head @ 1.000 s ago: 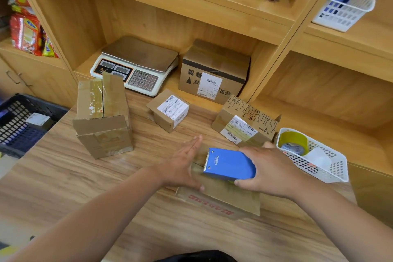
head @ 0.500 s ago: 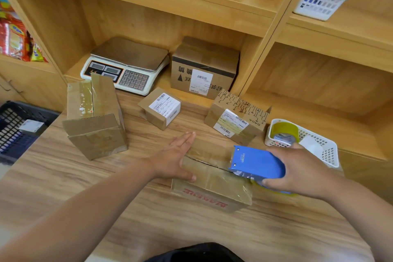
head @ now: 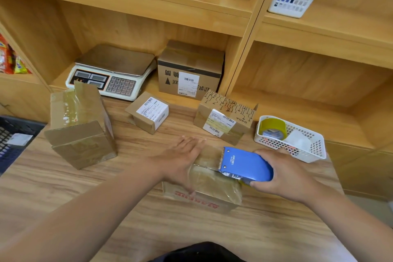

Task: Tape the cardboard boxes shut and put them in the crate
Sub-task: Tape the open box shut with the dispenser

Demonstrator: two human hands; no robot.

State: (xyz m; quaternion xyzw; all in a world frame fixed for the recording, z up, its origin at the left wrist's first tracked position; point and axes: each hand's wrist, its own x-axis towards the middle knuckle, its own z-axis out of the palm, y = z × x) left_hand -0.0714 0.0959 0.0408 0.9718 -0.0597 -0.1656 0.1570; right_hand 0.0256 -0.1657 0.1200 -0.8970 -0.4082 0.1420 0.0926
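Head view: left hand (head: pixel 178 164) flat on box (head: pixel 212 185), grip released; right hand (head: pixel 285 174) grip clasps tape dispenser (head: pixel 244 165). Likely risk: box slips, tape lands crooked.

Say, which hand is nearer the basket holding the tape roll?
Right: the right hand, gripping the tape dispenser, is beside the basket; the left hand presses the cardboard box farther left.

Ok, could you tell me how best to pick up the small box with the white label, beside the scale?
Probably from above, pinching its two opposite cardboard sides: the small box sits flat on the table with free space all round it.
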